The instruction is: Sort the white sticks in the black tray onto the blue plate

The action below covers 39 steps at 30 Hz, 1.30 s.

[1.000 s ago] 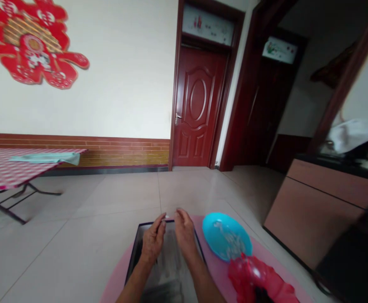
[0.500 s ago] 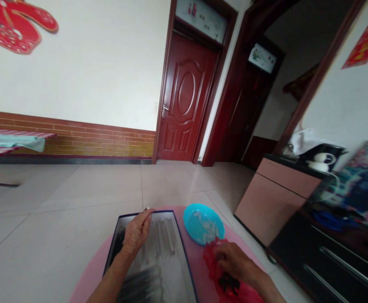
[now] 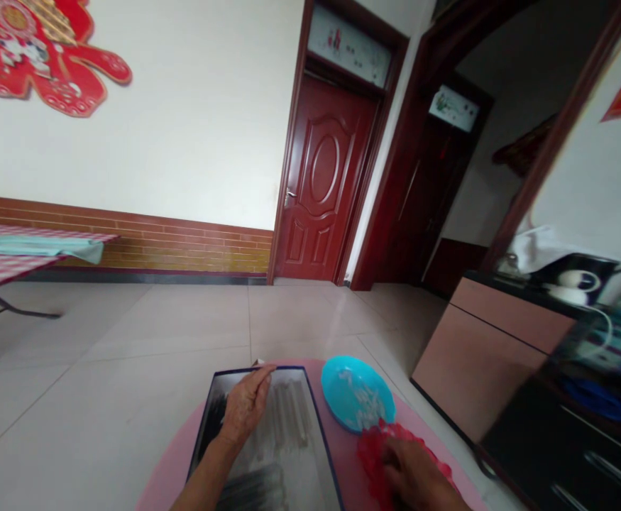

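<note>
Since a second ago the right hand (image 3: pixel 414 472) has left the left hand's side for the red plastic bag (image 3: pixel 371 454), while the left hand (image 3: pixel 247 404) stays over the far end of the shallow box (image 3: pixel 310 465). A pale bit (image 3: pixel 258 363) shows just past the left fingertips, which are bent close together; whether they grip it I cannot tell. The right fingertips are hidden, so their state is unclear too; the box's near end is cut off. A pink table (image 3: pixel 169 472) lies beneath, with a tiled floor (image 3: pixel 129 333) and red door (image 3: pixel 323 177) beyond the fingers. Clear strips (image 3: pixel 289 411) lie in the box, right of the left fingers; the blue bowl (image 3: pixel 336 387) sits beyond the right ones, the bag about them.
</note>
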Motion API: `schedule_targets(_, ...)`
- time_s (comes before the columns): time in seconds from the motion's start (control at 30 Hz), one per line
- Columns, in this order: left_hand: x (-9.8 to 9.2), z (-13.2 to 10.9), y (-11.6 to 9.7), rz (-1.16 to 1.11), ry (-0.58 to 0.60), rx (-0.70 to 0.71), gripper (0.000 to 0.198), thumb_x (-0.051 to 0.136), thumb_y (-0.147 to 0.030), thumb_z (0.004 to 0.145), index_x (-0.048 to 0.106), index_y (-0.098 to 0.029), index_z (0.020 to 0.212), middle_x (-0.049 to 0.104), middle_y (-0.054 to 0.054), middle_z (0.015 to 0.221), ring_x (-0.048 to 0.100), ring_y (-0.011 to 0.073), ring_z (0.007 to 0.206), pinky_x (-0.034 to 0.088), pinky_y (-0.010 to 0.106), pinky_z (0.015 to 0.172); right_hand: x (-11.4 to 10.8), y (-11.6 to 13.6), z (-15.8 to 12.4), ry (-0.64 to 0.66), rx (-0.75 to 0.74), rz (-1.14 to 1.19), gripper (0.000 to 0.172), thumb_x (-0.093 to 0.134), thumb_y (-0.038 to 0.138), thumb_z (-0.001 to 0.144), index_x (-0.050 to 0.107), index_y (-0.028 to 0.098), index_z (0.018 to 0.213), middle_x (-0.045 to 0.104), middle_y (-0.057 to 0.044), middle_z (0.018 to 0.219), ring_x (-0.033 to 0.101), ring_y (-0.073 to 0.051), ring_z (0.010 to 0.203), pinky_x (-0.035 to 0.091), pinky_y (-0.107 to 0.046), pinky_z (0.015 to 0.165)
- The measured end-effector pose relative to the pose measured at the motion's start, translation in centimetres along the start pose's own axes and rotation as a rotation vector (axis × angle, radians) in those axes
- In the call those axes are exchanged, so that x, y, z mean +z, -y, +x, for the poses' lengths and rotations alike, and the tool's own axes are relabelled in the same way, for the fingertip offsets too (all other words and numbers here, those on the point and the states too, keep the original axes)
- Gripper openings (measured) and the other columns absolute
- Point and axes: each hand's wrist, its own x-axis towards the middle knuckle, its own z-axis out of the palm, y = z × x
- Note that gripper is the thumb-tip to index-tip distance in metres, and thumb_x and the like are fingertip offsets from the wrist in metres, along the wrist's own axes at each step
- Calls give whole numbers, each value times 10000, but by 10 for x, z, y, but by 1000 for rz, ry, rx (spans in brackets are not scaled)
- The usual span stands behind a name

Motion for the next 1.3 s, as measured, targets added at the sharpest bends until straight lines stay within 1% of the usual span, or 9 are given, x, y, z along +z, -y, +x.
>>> schedule_targets(0.1,2,-1,-3,-6,26,7,326,388,-275,916,641,-242,1119,716,40,1063,665,167,989,530,294,884,4,45,28,81,-106,113,98,560,260,627,651,236,602,616,15,548,511,-160,537,362,-291,574)
schedule_targets(0.2,0,-1,-7,-4,23,-18,337,378,-291,920,611,-217,1151,718,65,1041,671,181,972,543,302,846,32,101,52,64,-143,423,140,614,324,641,696,222,692,682,-12,703,595,-196,701,435,-311,690)
schedule_targets(0.3,-3,-1,-10,-12,24,-91,313,366,-303,928,595,-187,1105,733,72,910,697,191,850,561,308,762,77,141,66,159,36,800,219,653,336,640,711,214,813,678,-3,711,598,-180,686,453,-284,622)
schedule_targets(0.37,-4,-1,-10,-18,25,-105,285,363,-299,928,591,-181,1052,730,74,874,698,196,821,561,313,734,107,153,71,207,176,1062,305,696,345,632,697,217,909,669,9,715,604,-159,677,453,-257,582)
schedule_targets(0.47,-3,-2,-8,-18,12,-91,261,376,-283,923,588,-187,1040,723,81,918,689,198,871,554,317,758,140,152,74,244,290,1337,379,777,338,574,686,210,920,674,10,733,621,-135,671,463,-232,580)
schedule_targets(0.57,3,-4,-7,-9,10,-54,249,402,-267,915,600,-203,1052,717,72,973,677,190,905,544,320,799,154,143,73,245,330,1429,389,819,330,539,690,199,882,695,-3,759,640,-133,687,476,-225,598)
schedule_targets(0.77,11,-5,-7,42,27,9,250,427,-259,907,624,-211,1053,716,56,1006,659,189,942,532,342,852,156,137,69,259,339,1467,410,827,300,539,695,196,913,713,-8,788,639,-131,681,479,-230,599)
schedule_targets(1.1,7,-3,-8,81,43,-1,256,422,-246,901,632,-213,1045,712,62,992,655,194,910,539,339,817,154,144,71,312,311,1473,344,815,282,513,690,189,819,716,-27,815,649,-165,747,485,-274,680)
schedule_targets(1.3,5,-2,-11,78,32,10,240,447,-227,883,638,-216,1028,716,58,985,659,196,911,538,348,836,157,143,71,264,359,1473,336,821,280,509,665,194,794,705,-3,738,653,-157,683,490,-262,634)
